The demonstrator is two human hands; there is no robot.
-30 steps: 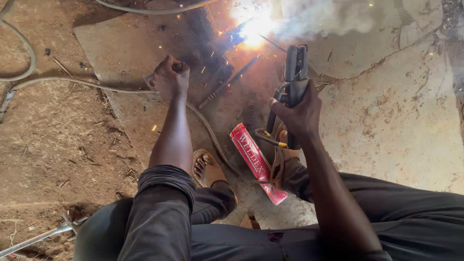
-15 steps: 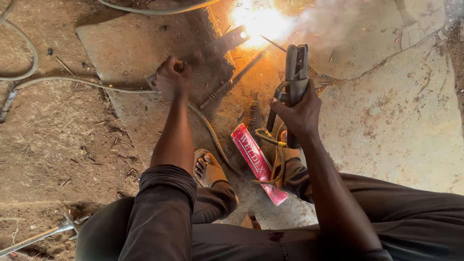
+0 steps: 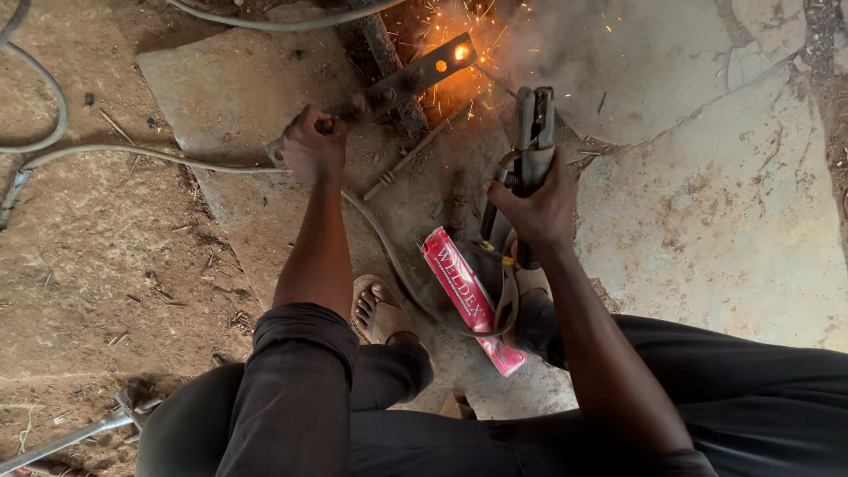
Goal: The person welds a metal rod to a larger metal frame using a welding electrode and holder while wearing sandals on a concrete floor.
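L hand (image 3: 311,148) is fisted on the near end of a flat perforated dark steel bar (image 3: 415,75), long axis running up-right to its glowing tip (sparks there). R hand (image 3: 539,208) is clenched round a black-handled welding electrode holder (image 3: 530,141), just right of the tip, w/ a red electrode packet (image 3: 468,296) nearby.

My left hand (image 3: 314,146) and right hand (image 3: 534,208) are bare, no gloves on either. Behind the left grip, a dark sleeve (image 3: 296,371) is rolled up near the elbow. Dark trousers (image 3: 760,389) cover both legs. Below the grips, a sandal (image 3: 375,309) leaves my toes open.
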